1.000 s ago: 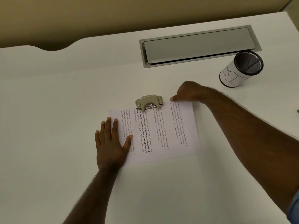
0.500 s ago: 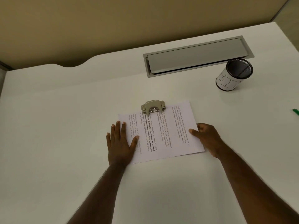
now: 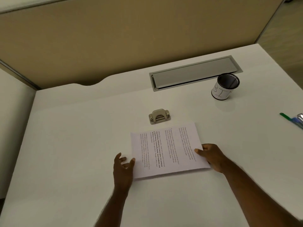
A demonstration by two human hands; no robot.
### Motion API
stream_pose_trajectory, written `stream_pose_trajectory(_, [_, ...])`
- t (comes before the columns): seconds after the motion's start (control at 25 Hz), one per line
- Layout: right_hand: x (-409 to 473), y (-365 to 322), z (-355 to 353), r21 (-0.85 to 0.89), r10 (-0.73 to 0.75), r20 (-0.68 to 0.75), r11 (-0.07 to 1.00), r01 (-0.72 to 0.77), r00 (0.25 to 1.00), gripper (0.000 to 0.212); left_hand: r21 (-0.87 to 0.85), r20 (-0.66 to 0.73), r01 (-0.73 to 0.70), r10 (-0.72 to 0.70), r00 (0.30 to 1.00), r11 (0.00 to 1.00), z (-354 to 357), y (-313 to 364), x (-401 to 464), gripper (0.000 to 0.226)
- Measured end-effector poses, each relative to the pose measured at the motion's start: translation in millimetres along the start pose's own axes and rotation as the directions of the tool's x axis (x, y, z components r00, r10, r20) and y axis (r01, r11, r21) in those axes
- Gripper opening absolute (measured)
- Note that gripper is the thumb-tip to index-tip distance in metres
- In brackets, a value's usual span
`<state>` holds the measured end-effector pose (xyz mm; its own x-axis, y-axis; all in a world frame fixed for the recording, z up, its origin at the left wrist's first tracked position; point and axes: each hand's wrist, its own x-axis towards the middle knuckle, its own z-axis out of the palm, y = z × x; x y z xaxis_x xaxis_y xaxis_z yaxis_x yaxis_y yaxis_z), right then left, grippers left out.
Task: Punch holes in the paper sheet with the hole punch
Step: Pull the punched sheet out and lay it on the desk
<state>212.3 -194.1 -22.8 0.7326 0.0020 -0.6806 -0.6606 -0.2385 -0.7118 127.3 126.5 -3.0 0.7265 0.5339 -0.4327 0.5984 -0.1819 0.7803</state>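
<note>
Right hand (image 3: 213, 157) pinching right edge of white printed paper sheet (image 3: 167, 149); left hand (image 3: 123, 166), fingers loosely spread, touching left edge. Small beige metal hole punch (image 3: 159, 116) just beyond, apart, on white surface (image 3: 82, 136).

You've got both forearms bare right down to the frame edge, no sleeves showing. Your left hand (image 3: 123, 167) and right hand (image 3: 213, 157) are bare too: no gloves, rings, watch or wristband visible. Nails look short on the fingers that show.
</note>
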Motion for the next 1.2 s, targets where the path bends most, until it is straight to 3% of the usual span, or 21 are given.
stream_pose_trajectory(0.24, [-40.3,5.9,-3.6,-0.034,0.005,0.033,0.999,-0.004,0.999,0.013,-0.11,0.142,0.22,-0.204,0.969,0.969,-17.0,-21.0,-20.2,0.046])
stream_pose_trajectory(0.4, [-63.4,-5.1,-8.8,-0.157,-0.073,0.017,0.985,0.075,0.997,0.007,-0.187,0.29,0.294,-0.233,0.928,0.937,-25.9,-32.7,-28.9,0.013])
stream_pose_trajectory(0.48, [-74.3,-16.5,-10.8,-0.202,-0.142,-0.023,0.97,0.135,0.99,0.009,-0.192,0.253,0.277,-0.225,0.941,0.942,-25.7,-35.8,-41.3,0.009])
stream_pose_trajectory(0.56, [-87.4,-37.9,-14.1,-0.275,-0.24,-0.04,0.936,0.22,0.97,0.009,-0.148,0.095,0.17,-0.157,0.983,0.974,-25.1,-32.4,-54.4,0.016])
stream_pose_trajectory(0.68, [-109.5,-89.9,-19.5,-0.505,-0.445,-0.007,0.774,0.381,0.896,0.014,-0.023,-0.023,-0.168,0.167,0.986,0.986,-28.8,1.1,-57.2,0.045])
stream_pose_trajectory(0.76, [-129.1,-132.3,-18.9,-0.643,-0.578,0.064,0.599,0.477,0.813,0.016,-0.015,0.046,-0.365,0.366,0.93,0.931,-32.9,43.1,-52.1,0.058])
stream_pose_trajectory(0.88, [-161.7,-176.9,-9.3,-0.701,-0.684,0.184,0.413,0.582,0.706,0.018,-0.042,0.149,-0.555,0.554,0.819,0.831,-38.1,106.9,-56.4,0.056])
stream_pose_trajectory(0.96, [-181.2,-190.4,-0.1,-0.73,-0.723,0.25,0.297,0.616,0.644,0.018,-0.089,0.184,-0.589,0.595,0.783,0.803,-39.9,135.6,-64.4,0.042])
stream_pose_trajectory(1.08, [-202.4,-199.4,12.1,-0.789,-0.754,0.335,0.103,0.606,0.565,0.018,-0.243,0.13,-0.569,0.608,0.783,0.785,-41.2,155.3,-80.8,0.023])
stream_pose_trajectory(1.2, [-212.9,-200.8,13.7,-0.786,-0.766,0.375,0.035,0.617,0.522,0.019,-0.365,0.067,-0.538,0.598,0.799,0.76,-41.8,157.9,-98.0,0.014])
